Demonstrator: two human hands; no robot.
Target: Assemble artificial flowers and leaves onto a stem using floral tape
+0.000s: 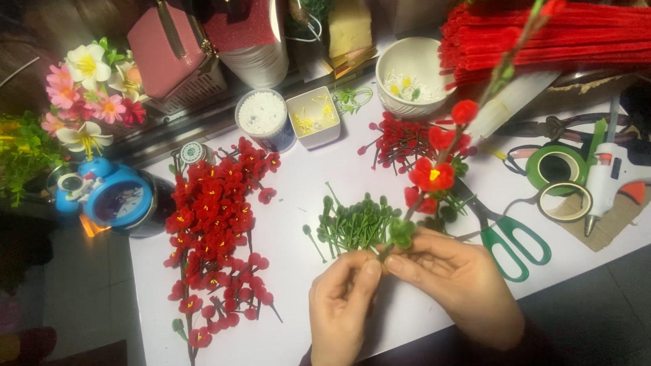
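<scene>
While both hands pinch the stem's foot above the white sheet (298, 190), left hand (342, 308) and right hand (461, 285) tilt the flowered branch (441, 163) up and away, seemingly keeping blossoms off the green buds (356, 224) piled nearby.

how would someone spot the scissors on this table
Start at the white table sheet and go to the right hand. Just right of it lie the scissors, blades pointing up-left toward the flower stem. Their green loop handles set them apart from the green tape rolls beside them.
</scene>
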